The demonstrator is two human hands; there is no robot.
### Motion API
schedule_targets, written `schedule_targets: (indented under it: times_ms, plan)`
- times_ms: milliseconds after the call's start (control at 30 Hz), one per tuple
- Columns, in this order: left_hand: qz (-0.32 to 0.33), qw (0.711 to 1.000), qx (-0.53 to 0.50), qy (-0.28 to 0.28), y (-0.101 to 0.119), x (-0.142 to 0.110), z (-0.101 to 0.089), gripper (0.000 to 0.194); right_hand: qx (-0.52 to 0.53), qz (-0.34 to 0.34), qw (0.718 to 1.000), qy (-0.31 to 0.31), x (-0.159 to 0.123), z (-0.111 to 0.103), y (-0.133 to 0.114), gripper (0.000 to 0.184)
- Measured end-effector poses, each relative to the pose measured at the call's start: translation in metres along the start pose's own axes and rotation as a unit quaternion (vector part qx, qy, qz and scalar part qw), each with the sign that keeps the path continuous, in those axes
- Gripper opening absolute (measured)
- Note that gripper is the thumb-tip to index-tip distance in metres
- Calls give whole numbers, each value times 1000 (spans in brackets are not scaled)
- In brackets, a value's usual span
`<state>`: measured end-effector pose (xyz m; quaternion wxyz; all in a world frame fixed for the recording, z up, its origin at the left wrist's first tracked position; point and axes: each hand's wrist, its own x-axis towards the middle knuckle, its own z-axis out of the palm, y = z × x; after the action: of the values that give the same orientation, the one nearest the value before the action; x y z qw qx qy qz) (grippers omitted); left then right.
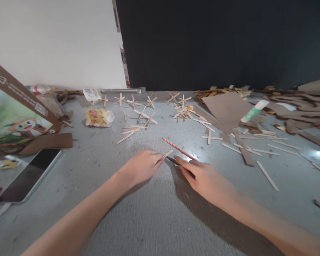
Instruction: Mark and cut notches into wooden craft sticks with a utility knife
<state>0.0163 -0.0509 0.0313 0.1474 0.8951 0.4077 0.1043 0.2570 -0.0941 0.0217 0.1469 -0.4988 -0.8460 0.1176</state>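
Observation:
My left hand point(145, 165) is closed on a short piece of wooden craft stick point(168, 153), whose pale end sticks out past the fingertips. Close beside it, my right hand point(202, 177) grips a slim dark tool point(172, 161) with a pointed front; my fingers hide most of it, so its kind is unclear. The tool's tip lies near the stick, though I cannot tell whether they touch. Just beyond my right fingers lies a red patterned pencil point(177, 147). Several crossed-stick pieces point(133, 102) stand or lie farther back.
Loose craft sticks point(267, 176) and brown cardboard point(224, 110) spread over the right side, with a green-and-white glue stick point(254, 111). To the left are a phone point(29, 176), a printed carton point(21, 117) and a wrapped snack point(99, 117). A black panel point(224, 42) closes the back.

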Motion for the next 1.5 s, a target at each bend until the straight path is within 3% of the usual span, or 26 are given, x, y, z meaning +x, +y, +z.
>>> schedule_targets:
  times_ms: [233,433,1500]
  plan:
    - [-13,999,5,46,1,0,6,30,-4,-11,1000,9,-2,3,1,45]
    - [-73,997,-8,28,8,0,6,32,4,2,1000,13,-1,5,0,43]
    - [-65,995,6,69,9,5,10,22,-26,-2,999,24,7,7,-7,43]
